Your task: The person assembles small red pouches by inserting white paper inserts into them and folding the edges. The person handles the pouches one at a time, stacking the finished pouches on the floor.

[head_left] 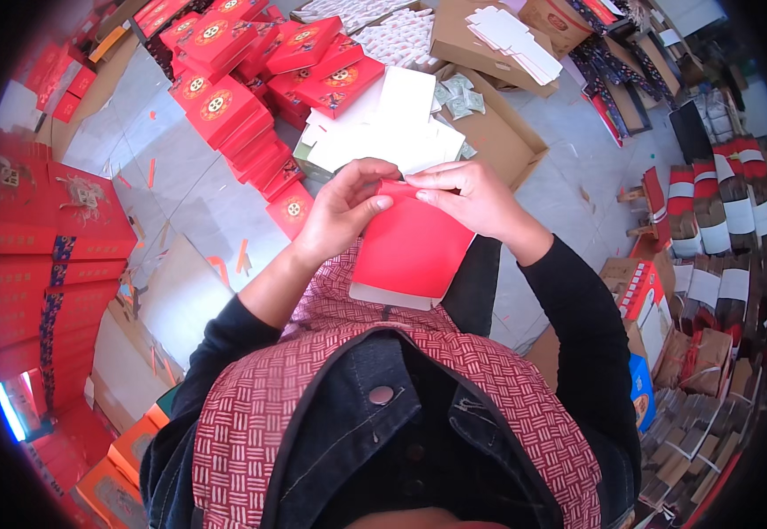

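Card [414, 251] in red hung over the patterned apron [247, 423], its far edge pinched by both left hand [343, 210] and right hand [479, 201], apparently mid-fold, the next move seemingly calling for an even crease

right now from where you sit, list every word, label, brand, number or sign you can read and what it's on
None clear enough to quote.
Red card in the fingers: no print shows.
Piled red boxes: round gold emblems; any lettering too small to read.
Large red boxes at left: gold marks, too blurred.
Blue box at right: print too small.
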Available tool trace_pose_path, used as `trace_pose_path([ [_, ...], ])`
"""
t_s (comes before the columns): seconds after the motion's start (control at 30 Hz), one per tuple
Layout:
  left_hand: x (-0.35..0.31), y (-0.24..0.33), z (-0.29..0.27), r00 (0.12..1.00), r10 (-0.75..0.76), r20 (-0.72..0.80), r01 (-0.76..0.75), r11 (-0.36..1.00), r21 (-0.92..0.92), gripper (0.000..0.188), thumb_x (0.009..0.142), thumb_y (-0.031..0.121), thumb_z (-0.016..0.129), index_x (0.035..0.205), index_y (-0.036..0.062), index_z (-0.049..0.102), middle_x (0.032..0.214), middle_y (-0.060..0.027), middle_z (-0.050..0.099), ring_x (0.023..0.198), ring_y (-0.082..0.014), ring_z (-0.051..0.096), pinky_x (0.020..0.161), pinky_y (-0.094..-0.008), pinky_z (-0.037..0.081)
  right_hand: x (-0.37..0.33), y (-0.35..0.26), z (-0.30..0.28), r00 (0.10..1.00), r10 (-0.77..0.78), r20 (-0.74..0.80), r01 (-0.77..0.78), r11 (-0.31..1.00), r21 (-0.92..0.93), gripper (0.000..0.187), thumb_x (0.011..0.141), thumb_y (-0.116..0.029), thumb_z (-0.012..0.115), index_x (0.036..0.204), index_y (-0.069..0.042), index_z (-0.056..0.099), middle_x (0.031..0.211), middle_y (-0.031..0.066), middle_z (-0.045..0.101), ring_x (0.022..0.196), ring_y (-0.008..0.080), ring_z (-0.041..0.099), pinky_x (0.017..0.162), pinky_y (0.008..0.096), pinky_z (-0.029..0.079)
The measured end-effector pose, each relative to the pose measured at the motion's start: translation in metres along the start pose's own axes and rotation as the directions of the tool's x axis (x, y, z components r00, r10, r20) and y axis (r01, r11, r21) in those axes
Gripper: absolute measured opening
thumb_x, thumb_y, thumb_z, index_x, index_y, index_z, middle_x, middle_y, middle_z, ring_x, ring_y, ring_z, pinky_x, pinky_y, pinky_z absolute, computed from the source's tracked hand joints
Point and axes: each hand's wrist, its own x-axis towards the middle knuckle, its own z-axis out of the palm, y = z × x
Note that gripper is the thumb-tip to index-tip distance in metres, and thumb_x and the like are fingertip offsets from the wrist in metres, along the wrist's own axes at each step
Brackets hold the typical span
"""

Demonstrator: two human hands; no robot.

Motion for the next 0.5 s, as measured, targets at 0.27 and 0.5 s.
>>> trace_pose_path([
  [0.27,-0.004,-0.004,-0.008,0.996,0.035,-0.081,-0.026,0.992,0.120,0.014,0.093,0.002,0.055,0.106,0.0003,0.060,0.119,-0.0110,0.057,0.107,-0.0147,0.055,0.094,-0.0289,0.044,-0.011,0.016,-0.037,0.982,0.148,-0.116,-0.106,0.946,0.305,0.023,0.089,-0.013,0.063,0.106,0.002,0.068,0.101,0.0110,0.069,0.091,0.0136,0.064,0.082,0.0282,0.051],
  [0.5,-0.002,-0.005,-0.009,0.997,0.023,-0.068,-0.017,0.996,0.086,0.015,0.093,0.003,0.055,0.107,-0.0002,0.059,0.119,-0.0098,0.057,0.109,-0.0147,0.054,0.096,-0.0292,0.043,-0.044,0.023,-0.017,0.914,0.406,-0.014,-0.328,0.760,0.561,0.029,0.087,-0.006,0.065,0.113,0.004,0.064,0.106,0.0120,0.067,0.095,0.0160,0.064,0.087,0.0263,0.050],
])
